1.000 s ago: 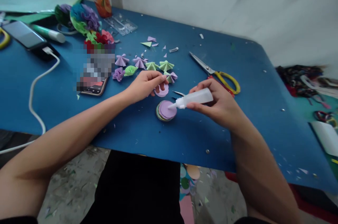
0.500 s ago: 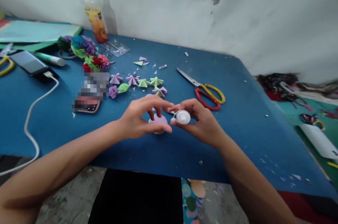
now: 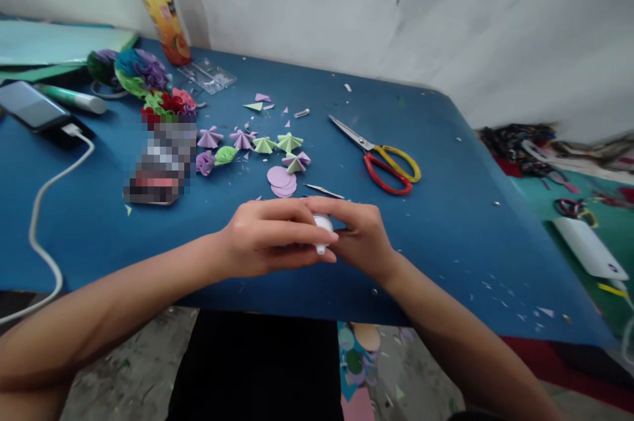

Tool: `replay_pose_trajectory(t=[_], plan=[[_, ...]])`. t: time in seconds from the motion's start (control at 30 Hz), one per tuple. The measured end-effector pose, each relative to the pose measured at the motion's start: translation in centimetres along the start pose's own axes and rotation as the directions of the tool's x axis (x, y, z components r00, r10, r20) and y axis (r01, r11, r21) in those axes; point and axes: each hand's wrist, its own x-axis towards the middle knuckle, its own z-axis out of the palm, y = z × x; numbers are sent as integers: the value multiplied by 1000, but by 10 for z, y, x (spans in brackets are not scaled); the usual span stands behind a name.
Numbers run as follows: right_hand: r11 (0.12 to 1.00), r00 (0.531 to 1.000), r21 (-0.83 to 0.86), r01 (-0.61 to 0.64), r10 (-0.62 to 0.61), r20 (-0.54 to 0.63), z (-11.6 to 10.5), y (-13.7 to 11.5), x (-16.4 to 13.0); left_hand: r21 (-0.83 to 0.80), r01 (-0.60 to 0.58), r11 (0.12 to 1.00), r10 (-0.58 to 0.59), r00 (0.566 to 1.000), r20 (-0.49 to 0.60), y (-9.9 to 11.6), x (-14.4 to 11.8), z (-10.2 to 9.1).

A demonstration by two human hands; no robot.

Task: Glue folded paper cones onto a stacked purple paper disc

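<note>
A small white bottle with a short nozzle [image 3: 323,223] is held between my two hands just above the front of the table, its tip tilted down toward me. My left hand [image 3: 270,236] has its fingers closed on the bottle's near side. From the right, my right hand [image 3: 364,232] grips it too, hiding most of its body. Beyond the hands lie flat purple discs [image 3: 281,182] and a thin pointed metal tool [image 3: 324,191]. Farther back sit several folded purple and green paper-like pieces [image 3: 265,145].
Scissors with red and yellow handles [image 3: 391,168] lie right of centre. To the left are a phone [image 3: 37,106] on a white cable [image 3: 42,209], ruffled coloured flowers [image 3: 143,74] and a drink bottle [image 3: 166,24]. Scraps dot the blue table [image 3: 436,242].
My left hand has moved right and closed on the white bottle, which has turned nozzle-down. The disc formerly under my left hand is no longer visible there. The view has shifted slightly.
</note>
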Motion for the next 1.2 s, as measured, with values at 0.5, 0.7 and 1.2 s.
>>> replay_pose_trajectory(t=[0.5, 0.7, 1.2], plan=[[994, 992, 112, -16, 1, 130, 5, 0, 2, 31, -64, 997, 61, 995, 78, 1, -2, 1], [973, 989, 193, 128, -140, 52, 16, 16, -1, 135, -86, 987, 79, 995, 60, 1, 0, 1], [945, 951, 302, -127, 202, -232, 7, 0, 7, 113, 97, 989, -72, 976, -206, -11, 11, -18]])
